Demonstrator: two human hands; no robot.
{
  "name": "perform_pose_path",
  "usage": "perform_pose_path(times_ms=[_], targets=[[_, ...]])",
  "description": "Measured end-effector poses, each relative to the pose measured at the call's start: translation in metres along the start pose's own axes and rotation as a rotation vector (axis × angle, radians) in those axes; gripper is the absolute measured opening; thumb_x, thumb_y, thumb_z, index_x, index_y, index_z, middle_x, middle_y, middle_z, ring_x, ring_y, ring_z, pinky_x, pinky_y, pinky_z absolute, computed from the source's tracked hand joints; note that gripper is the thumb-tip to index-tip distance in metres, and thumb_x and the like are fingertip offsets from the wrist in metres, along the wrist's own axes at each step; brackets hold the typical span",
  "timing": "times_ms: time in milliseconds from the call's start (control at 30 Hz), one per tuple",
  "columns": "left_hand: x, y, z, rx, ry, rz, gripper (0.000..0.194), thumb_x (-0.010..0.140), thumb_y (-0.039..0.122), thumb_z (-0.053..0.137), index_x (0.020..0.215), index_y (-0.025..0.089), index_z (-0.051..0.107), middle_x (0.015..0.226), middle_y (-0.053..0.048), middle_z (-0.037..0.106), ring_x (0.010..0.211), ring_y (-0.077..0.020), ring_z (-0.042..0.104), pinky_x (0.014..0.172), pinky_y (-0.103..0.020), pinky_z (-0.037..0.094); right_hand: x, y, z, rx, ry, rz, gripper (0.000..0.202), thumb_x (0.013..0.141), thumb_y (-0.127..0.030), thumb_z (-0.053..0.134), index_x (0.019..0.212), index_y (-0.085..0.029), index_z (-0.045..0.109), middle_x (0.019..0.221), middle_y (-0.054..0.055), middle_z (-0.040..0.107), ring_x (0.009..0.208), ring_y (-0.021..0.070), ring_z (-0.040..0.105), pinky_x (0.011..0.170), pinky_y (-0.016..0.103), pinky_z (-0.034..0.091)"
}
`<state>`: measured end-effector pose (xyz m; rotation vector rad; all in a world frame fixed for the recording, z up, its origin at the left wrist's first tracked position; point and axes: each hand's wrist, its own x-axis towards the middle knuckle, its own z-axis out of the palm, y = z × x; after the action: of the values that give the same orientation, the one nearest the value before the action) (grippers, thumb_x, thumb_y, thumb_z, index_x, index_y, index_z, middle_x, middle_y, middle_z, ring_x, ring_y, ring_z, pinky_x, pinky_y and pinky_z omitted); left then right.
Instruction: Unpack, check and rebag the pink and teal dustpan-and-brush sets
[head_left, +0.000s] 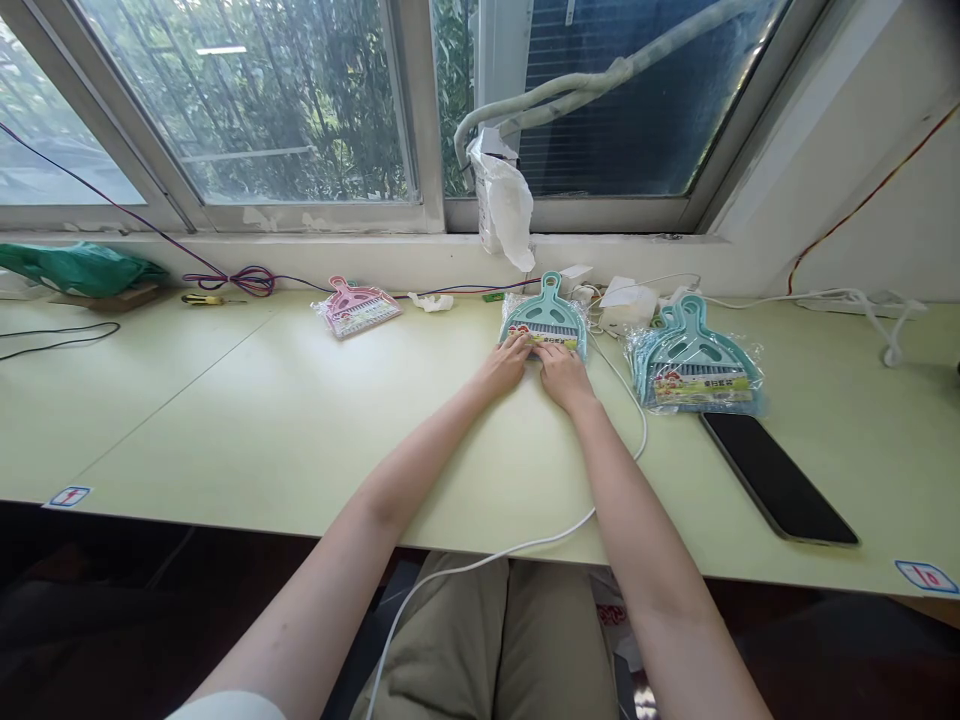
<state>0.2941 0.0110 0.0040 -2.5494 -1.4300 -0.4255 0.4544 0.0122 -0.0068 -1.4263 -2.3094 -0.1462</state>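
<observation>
A teal mini dustpan and brush set (550,308) in clear wrap lies at the back of the table, handle toward the window. My left hand (505,367) rests on its near left edge, fingers stretched over the label. Beside it, my right hand (564,376) lies on the near right part of the label, also with fingers extended. Both hands touch the package from above, and they partly cover its lower edge. To the right is a stack of similar wrapped teal dustpan sets (699,350). A pink wrapped dustpan set (360,306) lies farther left.
A black phone (778,477) lies below the stack. A white cable (536,545) runs across the table and over its front edge. Crumpled tissue (431,302), a screwdriver (204,299), coiled wires (251,281) and a green bag (82,268) line the back.
</observation>
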Motion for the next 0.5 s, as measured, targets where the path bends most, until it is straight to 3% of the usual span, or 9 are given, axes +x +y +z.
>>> perform_pose_path(times_ms=[167,500], targets=[[-0.0001,0.0002,-0.0001,-0.009,-0.023,0.038,0.049,0.093,0.013,0.034,0.140,0.012,0.048,0.143,-0.015,0.051,0.132,-0.0243,0.045,0.109,-0.039,0.042,-0.0008,-0.0005,-0.0003,0.002,-0.004,0.006,0.050,0.090,-0.008,0.037,0.137,-0.012,0.054,0.145,0.012,0.054,0.133,0.0255,0.046,0.104,0.044,0.038],[-0.0016,-0.0012,0.0047,0.008,-0.015,-0.015,0.050,0.094,0.015,0.034,0.143,0.013,0.047,0.150,-0.013,0.045,0.133,-0.0251,0.045,0.107,-0.039,0.044,0.0009,0.0038,0.0057,0.051,0.017,0.030,0.051,0.088,-0.007,0.039,0.137,-0.012,0.052,0.145,0.013,0.053,0.132,0.0254,0.046,0.106,0.043,0.038]])
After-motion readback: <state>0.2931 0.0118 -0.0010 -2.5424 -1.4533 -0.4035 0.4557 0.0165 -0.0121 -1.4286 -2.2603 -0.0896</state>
